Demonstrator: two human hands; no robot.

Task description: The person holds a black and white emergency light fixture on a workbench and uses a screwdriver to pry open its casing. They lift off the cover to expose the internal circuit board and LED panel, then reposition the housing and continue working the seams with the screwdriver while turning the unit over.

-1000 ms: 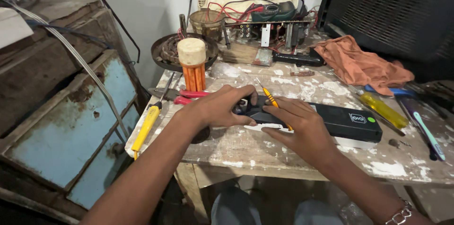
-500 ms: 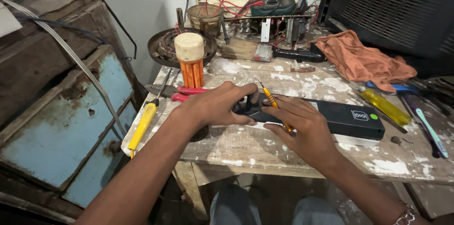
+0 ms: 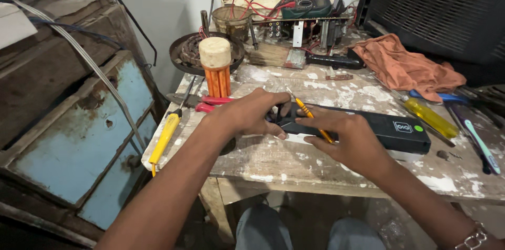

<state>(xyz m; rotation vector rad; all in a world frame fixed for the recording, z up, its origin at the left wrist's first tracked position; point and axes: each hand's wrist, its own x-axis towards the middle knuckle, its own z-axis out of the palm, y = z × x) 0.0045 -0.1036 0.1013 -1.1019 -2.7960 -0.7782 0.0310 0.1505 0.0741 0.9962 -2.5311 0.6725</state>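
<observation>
A long black box-shaped device (image 3: 384, 129) lies flat on the paint-stained wooden table (image 3: 294, 160). My left hand (image 3: 251, 113) presses down on its left end, fingers curled over it. My right hand (image 3: 344, 137) holds a small screwdriver (image 3: 310, 116) with an orange handle, its thin metal tip pointing up and left, just above the device's left part. The spot where the two hands meet is partly hidden by my fingers.
A yellow-handled screwdriver (image 3: 164, 137) and red-handled pliers (image 3: 213, 104) lie at the table's left. An orange cylinder with a cream cap (image 3: 215, 68) stands behind. An orange rag (image 3: 407, 68), another yellow screwdriver (image 3: 428, 116) and a toothbrush (image 3: 481, 147) lie right. A circuit board with wires (image 3: 294, 24) sits at the back.
The view has shifted slightly closer. Both hands stay on the black device's left end, with the small screwdriver still in the right hand.
</observation>
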